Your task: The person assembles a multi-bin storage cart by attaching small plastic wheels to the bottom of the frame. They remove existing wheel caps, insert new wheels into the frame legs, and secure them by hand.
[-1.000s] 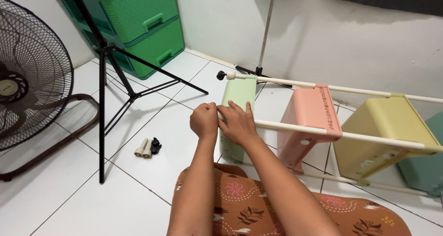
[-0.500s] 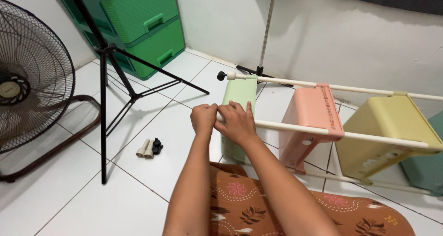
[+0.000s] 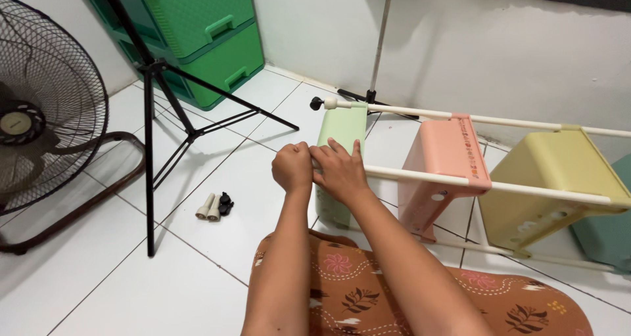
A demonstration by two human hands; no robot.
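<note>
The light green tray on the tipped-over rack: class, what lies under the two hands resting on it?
Under the left hand and right hand is the near edge of the light green tray, where a cream pole arrives. The pole's end is covered by the hands.

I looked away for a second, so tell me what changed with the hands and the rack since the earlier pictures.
Very little. The left hand and right hand stay together at the near end of the cream rod by the green bin, only slightly shifted. Nothing was let go. The small parts on the floor, tripod and fan stayed put.
</note>
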